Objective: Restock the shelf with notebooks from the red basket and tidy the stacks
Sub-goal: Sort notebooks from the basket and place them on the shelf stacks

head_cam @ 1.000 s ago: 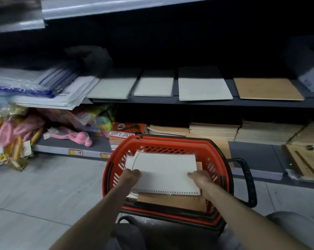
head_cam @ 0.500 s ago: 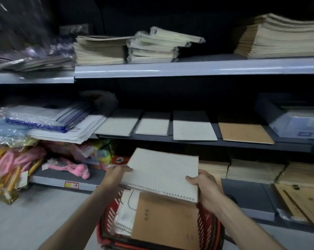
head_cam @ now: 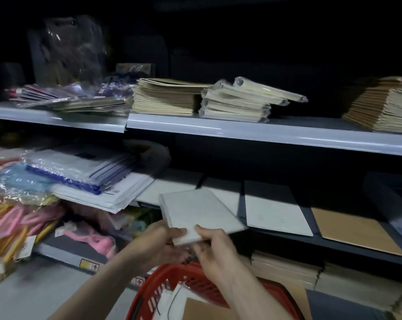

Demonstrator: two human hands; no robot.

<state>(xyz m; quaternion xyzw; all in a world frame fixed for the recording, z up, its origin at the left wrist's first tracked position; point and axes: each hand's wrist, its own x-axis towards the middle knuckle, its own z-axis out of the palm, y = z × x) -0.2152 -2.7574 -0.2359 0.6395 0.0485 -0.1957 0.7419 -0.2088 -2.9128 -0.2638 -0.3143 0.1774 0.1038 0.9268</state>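
I hold a white spiral notebook (head_cam: 201, 213) by its near edge with both hands, my left hand (head_cam: 163, 241) at its left corner and my right hand (head_cam: 215, 248) at its right. It hovers tilted at the front lip of the middle shelf (head_cam: 333, 244), over a white stack there. Below my wrists sits the red basket (head_cam: 188, 280), with a brown notebook (head_cam: 207, 310) and white ones inside. White notebook stacks (head_cam: 273, 209) and a brown notebook stack (head_cam: 354, 229) lie along the middle shelf.
The upper shelf (head_cam: 241, 130) carries beige notebook piles (head_cam: 165, 95) and wrapped packs (head_cam: 239, 100). Plastic-wrapped folders (head_cam: 80, 174) overhang the middle shelf at left. Pink and yellow packaged items (head_cam: 17, 222) crowd the lower left. More brown stacks (head_cam: 285, 269) fill the bottom shelf.
Both hands lifted the white spiral notebook out of the red basket and carried it up and forward to the middle shelf. My view rose from the basket to the shelves.
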